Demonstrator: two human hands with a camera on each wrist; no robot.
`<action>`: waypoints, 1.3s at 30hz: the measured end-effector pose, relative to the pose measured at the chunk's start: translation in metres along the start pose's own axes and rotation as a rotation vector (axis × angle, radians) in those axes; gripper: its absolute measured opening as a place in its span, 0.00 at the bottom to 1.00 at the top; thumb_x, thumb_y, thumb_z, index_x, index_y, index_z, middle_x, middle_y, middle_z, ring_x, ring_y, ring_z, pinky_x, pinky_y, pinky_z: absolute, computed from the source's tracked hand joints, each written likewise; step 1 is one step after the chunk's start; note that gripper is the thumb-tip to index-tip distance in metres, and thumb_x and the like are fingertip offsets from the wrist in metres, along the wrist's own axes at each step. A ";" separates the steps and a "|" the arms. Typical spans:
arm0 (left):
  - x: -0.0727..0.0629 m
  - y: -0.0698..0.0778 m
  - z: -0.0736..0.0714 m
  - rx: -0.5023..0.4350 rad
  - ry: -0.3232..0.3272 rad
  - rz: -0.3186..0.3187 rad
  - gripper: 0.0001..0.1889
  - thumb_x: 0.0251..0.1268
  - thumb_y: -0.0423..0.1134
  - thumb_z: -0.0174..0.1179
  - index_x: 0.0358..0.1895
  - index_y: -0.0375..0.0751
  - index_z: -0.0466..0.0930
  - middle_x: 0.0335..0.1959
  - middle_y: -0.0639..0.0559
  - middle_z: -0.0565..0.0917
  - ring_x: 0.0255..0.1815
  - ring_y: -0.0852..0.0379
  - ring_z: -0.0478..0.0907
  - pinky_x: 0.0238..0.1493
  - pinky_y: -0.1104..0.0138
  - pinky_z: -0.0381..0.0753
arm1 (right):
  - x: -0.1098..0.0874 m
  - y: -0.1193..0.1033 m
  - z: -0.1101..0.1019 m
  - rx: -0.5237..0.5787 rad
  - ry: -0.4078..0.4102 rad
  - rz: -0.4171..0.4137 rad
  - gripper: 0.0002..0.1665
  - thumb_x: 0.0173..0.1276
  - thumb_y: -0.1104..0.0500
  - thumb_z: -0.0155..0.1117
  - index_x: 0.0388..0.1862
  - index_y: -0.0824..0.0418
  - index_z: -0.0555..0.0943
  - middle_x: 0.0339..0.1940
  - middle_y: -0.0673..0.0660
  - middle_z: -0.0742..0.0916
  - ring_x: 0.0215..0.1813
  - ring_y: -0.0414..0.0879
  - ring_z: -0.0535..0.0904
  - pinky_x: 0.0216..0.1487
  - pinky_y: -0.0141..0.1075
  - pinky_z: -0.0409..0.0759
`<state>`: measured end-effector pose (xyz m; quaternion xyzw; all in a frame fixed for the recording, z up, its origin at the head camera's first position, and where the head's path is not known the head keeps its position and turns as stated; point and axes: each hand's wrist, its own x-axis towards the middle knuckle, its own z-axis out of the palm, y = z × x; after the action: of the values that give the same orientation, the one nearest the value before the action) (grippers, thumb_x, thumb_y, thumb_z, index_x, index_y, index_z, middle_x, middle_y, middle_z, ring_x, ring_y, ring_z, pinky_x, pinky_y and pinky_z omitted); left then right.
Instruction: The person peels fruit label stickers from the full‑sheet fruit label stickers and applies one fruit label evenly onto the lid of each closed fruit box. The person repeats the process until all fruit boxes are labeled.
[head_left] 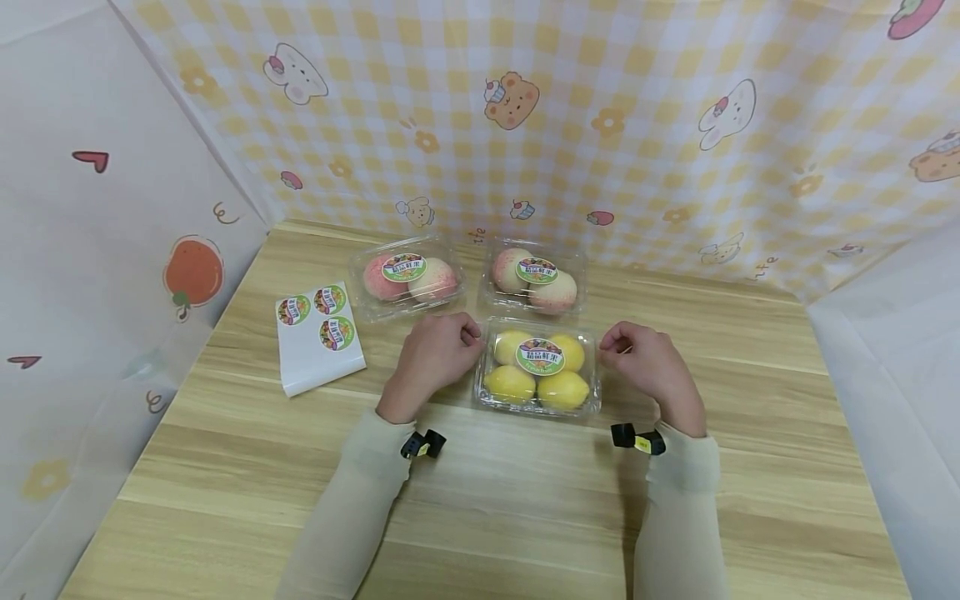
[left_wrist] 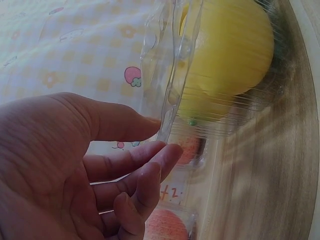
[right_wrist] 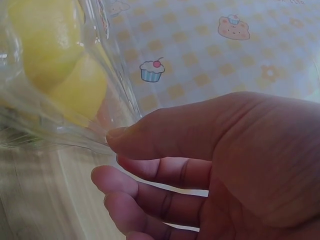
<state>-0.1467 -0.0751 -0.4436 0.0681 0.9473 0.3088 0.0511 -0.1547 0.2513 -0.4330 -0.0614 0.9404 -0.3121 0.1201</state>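
Note:
A clear plastic clamshell box [head_left: 537, 402] of several yellow lemons [head_left: 563, 390] sits between my two hands, with a round fruit label [head_left: 540, 357] on its lid. At its left edge, my left hand [head_left: 441, 350] pinches the box's rim [left_wrist: 170, 107] between thumb and fingertips. My right hand [head_left: 647, 358] pinches the rim on the opposite side; in the right wrist view the thumb [right_wrist: 145, 135] lies on the plastic edge. The remaining fingers of both hands are loosely bent.
Behind stand two more clear boxes, the left box [head_left: 375, 310] and the right box [head_left: 491, 298], each holding two pink-white peaches under a round label. A white sticker sheet [head_left: 318, 367] with three round labels lies at left on the wooden table [head_left: 480, 517]. A checked curtain [head_left: 600, 167] hangs behind.

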 end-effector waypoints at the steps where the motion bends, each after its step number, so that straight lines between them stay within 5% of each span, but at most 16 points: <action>1: 0.000 0.000 0.000 0.000 -0.001 0.000 0.07 0.73 0.41 0.68 0.46 0.43 0.91 0.38 0.53 0.90 0.39 0.53 0.85 0.41 0.57 0.85 | 0.000 0.000 0.000 0.000 -0.001 0.001 0.08 0.74 0.60 0.68 0.48 0.63 0.86 0.41 0.59 0.90 0.42 0.55 0.83 0.46 0.45 0.77; 39: 0.000 0.000 0.003 0.009 -0.001 0.017 0.07 0.77 0.41 0.67 0.44 0.42 0.90 0.38 0.52 0.90 0.36 0.54 0.85 0.39 0.58 0.85 | -0.001 -0.001 0.000 0.002 -0.030 0.013 0.11 0.76 0.59 0.66 0.50 0.64 0.87 0.43 0.59 0.90 0.45 0.55 0.84 0.48 0.46 0.78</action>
<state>-0.1466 -0.0732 -0.4457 0.0768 0.9481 0.3048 0.0485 -0.1542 0.2509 -0.4319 -0.0598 0.9386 -0.3111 0.1365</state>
